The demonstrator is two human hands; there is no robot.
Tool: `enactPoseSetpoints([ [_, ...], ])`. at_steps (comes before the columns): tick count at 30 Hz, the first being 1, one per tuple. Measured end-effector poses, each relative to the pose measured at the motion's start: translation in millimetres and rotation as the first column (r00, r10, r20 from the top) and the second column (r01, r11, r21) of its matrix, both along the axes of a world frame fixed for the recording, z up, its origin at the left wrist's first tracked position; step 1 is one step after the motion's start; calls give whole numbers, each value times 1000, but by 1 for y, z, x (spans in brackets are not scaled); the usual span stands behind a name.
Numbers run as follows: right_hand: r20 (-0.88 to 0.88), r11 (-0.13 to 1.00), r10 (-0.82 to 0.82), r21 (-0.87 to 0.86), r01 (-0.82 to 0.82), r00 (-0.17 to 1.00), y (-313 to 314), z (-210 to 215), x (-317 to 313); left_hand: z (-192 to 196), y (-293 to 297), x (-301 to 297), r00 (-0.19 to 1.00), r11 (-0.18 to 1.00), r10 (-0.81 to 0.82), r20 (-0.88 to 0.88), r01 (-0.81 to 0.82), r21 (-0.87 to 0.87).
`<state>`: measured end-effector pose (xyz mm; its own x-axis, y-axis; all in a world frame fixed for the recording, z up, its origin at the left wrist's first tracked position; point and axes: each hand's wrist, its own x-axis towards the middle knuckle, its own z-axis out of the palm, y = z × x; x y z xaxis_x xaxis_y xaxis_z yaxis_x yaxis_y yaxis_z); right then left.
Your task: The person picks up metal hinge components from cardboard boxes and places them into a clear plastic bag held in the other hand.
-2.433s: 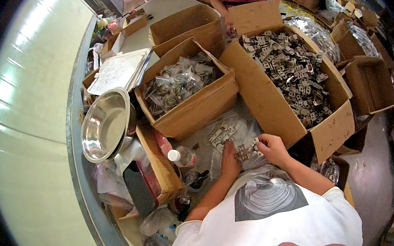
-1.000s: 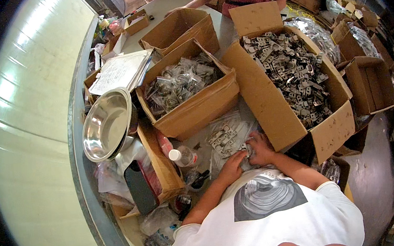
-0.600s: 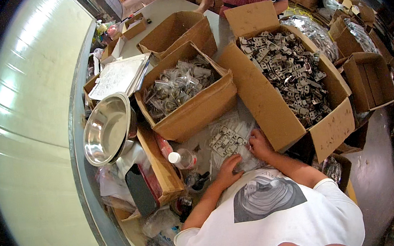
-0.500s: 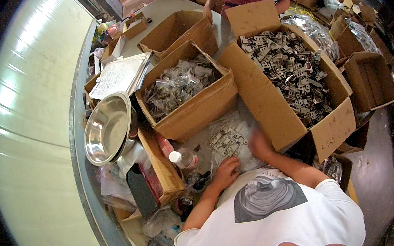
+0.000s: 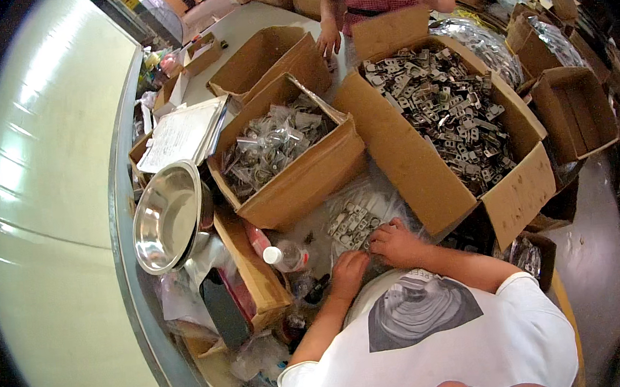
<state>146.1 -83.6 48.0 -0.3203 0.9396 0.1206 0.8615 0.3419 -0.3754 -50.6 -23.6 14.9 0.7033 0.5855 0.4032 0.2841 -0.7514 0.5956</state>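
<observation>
My left hand (image 5: 349,267) and right hand (image 5: 395,241) rested together on small metal parts (image 5: 352,223) lying on clear plastic on the tabletop; I couldn't tell their fingers' grip. I judged sorting underway, needing careful picking.

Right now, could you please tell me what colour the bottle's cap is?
White: the bottle cap shows best in the head view, left of the hands.

The pale tabletop (image 5: 251,22) carries open cardboard boxes (image 5: 301,172), a steel bowl (image 5: 168,217), a paper stack (image 5: 183,131) and a small bottle (image 5: 286,256).
</observation>
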Motion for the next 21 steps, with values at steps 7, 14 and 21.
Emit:
enactPoseSetpoints([
  [7,-86,971,-112,203,128,990,17,1,3,17,3,10,976,980,174,129,-159,-119],
  [14,-204,896,-125,396,198,971,22,39,-1,28,10,33,925,969,246,291,-240,-58],
  [21,-176,773,-161,589,235,971,31,105,0,119,26,50,913,966,149,380,-217,142],
])
